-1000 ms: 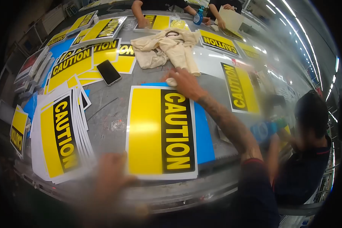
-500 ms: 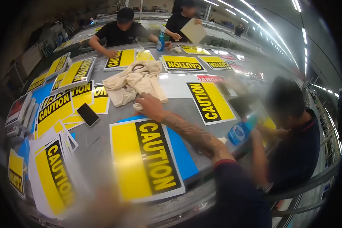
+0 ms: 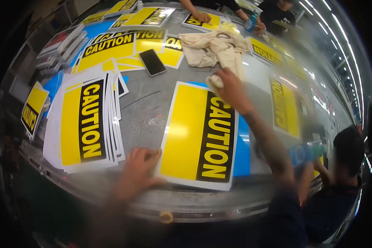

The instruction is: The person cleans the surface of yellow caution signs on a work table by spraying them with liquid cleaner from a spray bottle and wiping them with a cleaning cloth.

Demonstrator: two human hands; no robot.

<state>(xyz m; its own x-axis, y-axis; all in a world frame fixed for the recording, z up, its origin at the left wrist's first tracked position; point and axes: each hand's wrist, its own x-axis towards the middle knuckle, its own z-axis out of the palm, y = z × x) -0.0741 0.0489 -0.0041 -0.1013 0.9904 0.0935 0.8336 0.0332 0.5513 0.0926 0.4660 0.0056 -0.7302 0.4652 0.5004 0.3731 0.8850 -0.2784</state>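
A yellow and black CAUTION sign [image 3: 184, 136] lies in front of me, partly over a blue sheet [image 3: 242, 153]. My right hand [image 3: 230, 87] is closed around a wadded white rag [image 3: 215, 81] at the sign's top edge. My left hand [image 3: 141, 170] is at the sign's lower left corner, fingers and thumb apart, touching or nearly touching its edge. Beyond my right hand is a heap of cream cloth [image 3: 208, 47].
To the left are a stack of CAUTION signs [image 3: 76, 124] and more overlapping signs [image 3: 107, 51]. A phone [image 3: 153, 63] lies near them. At right, a co-worker [image 3: 345, 165] is beside a blurred blue spray bottle [image 3: 304, 153]. Other people are across the table.
The view has swung left and down. My right hand, with the rag, has come from beside the cloth heap to the sign's top. My left hand has moved to the sign's lower corner.
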